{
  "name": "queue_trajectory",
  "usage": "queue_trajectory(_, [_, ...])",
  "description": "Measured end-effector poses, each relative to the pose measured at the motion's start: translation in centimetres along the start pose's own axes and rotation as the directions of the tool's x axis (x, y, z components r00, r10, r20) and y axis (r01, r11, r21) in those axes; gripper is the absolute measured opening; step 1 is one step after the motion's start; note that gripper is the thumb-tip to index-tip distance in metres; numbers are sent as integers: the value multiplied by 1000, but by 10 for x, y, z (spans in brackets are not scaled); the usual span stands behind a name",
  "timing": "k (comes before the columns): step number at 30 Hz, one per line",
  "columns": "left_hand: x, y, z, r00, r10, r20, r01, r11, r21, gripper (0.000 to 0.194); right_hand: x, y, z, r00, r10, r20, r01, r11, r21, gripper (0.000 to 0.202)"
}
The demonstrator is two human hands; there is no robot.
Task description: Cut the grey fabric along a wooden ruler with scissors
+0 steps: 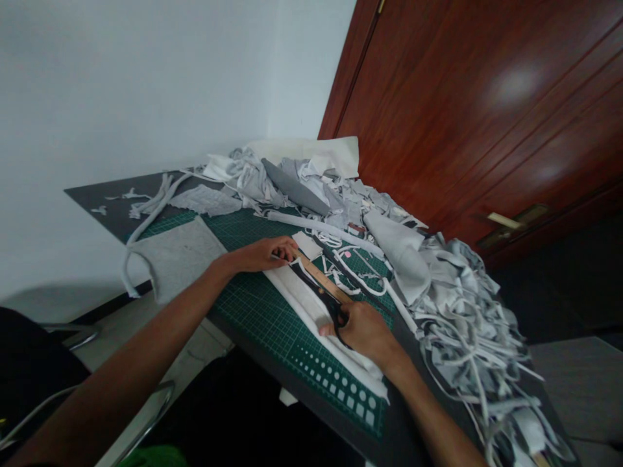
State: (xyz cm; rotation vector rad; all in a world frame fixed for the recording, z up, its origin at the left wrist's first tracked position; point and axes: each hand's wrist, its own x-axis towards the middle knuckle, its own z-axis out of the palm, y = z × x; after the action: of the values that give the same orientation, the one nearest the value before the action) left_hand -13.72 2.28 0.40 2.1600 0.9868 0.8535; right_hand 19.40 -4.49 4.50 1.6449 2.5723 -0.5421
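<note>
My right hand (pixel 364 329) is closed around the handles of black scissors (pixel 311 285), whose blades point toward my left hand. A long whitish strip of fabric (pixel 304 305) lies beneath them, running across the green cutting mat (pixel 257 318). My left hand (pixel 270 253) is closed at the far end of this strip, its fingers curled and partly hidden from view. Beside the scissors lies a wooden ruler (pixel 325 279), reaching from near my left fingertips to my right hand.
Grey and white fabric scraps (pixel 452 279) are heaped along the table's far and right sides. A grey fabric piece (pixel 182 253) hangs over the near left edge. White cord offcuts (pixel 350 279) lie beyond the ruler. A wooden door (pixel 452 117) stands behind the table.
</note>
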Motion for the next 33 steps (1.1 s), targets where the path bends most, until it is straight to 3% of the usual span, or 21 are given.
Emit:
queue_trajectory(9, [-6, 2, -1, 996, -88, -35, 89, 995, 48, 87, 6, -12, -1, 999, 18, -27, -18, 1000, -1, 45])
queue_trajectory(20, [-7, -3, -2, 993, -103, -50, 109, 987, 117, 85, 9, -19, -3, 1000, -13, -22, 11, 997, -73, 47])
queue_trajectory(28, [-6, -6, -2, 994, -86, -60, 94, 985, 148, 82, 8, -21, -1, 999, -6, -43, 3, 997, -79, 40])
queue_trajectory(33, [-6, -8, -1, 996, -70, -57, 78, 985, 157, 81, 8, -22, -3, 999, -4, -43, 0, 996, -95, 26])
